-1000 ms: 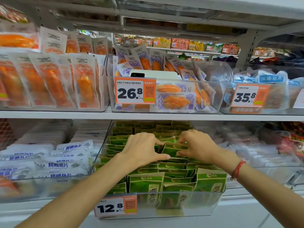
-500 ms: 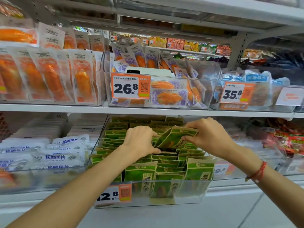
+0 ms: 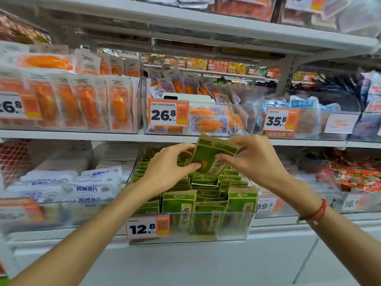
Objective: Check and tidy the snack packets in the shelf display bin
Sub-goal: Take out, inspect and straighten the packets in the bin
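Two hands share one green packet [image 3: 210, 156], lifted clear above the clear bin [image 3: 233, 228] of matching packets. To the packet's left, the left hand [image 3: 167, 165] pinches its lower corner; to its right, the right hand [image 3: 254, 157] grips the top edge and face. It stands tilted, long axis leaning right, equally near both hands, so I'd guess it drops straight back into the rows beneath

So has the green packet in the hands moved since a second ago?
Yes. The green packet has come up out of the bin; its top now overlaps the shelf edge above, held by both hands.
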Tool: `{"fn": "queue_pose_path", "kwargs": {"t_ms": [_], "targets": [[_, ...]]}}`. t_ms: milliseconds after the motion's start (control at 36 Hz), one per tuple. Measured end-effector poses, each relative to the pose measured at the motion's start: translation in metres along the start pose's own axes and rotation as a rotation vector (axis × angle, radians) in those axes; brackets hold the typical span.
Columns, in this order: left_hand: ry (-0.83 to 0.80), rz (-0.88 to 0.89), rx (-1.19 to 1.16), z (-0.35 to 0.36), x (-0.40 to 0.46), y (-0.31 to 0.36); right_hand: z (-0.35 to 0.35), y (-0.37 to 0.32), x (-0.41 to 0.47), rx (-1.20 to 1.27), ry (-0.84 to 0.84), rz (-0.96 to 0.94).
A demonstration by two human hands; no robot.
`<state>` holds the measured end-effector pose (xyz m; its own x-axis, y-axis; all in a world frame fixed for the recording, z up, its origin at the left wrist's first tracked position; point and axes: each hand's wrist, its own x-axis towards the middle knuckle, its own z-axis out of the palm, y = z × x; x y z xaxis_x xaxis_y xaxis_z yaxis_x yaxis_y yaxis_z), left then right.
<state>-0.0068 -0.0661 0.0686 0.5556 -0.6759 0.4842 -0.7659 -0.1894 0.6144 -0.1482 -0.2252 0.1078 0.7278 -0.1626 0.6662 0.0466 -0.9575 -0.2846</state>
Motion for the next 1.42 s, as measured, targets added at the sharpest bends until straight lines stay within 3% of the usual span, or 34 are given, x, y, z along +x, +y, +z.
{"fn": "queue_pose_path", "kwargs": {"t_ms": [139,306,444,556,694,833,1056,1167,1306,1417], "targets": [[0.070,0.003,-0.276,-0.005,-0.024,0.009,-0.002,-0.024,-0.014,0.440,0.179,0.047],[0.111,0.031,-0.389,0.006,-0.066,0.010,0.034,-0.041,-0.057,0.651,0.162,0.136],[0.146,-0.046,-0.546,0.030,-0.104,-0.007,0.074,-0.037,-0.096,0.703,0.180,0.230],[0.145,-0.169,-0.665,0.048,-0.125,-0.020,0.098,-0.033,-0.119,0.745,0.035,0.342],[0.123,-0.242,-0.632,0.059,-0.133,-0.035,0.111,-0.022,-0.129,0.612,-0.078,0.421],[0.153,-0.299,-0.618,0.068,-0.142,-0.041,0.120,-0.023,-0.133,0.641,0.065,0.580],[0.180,-0.285,-0.612,0.072,-0.150,-0.040,0.119,-0.027,-0.135,0.632,0.064,0.655],[0.092,-0.256,-0.659,0.066,-0.151,-0.036,0.114,-0.024,-0.135,0.694,0.034,0.721],[0.075,-0.256,-0.595,0.059,-0.152,-0.041,0.110,-0.020,-0.138,0.793,-0.092,0.796],[0.087,-0.254,-0.508,0.058,-0.152,-0.044,0.107,-0.025,-0.138,0.725,-0.194,0.766]]}}
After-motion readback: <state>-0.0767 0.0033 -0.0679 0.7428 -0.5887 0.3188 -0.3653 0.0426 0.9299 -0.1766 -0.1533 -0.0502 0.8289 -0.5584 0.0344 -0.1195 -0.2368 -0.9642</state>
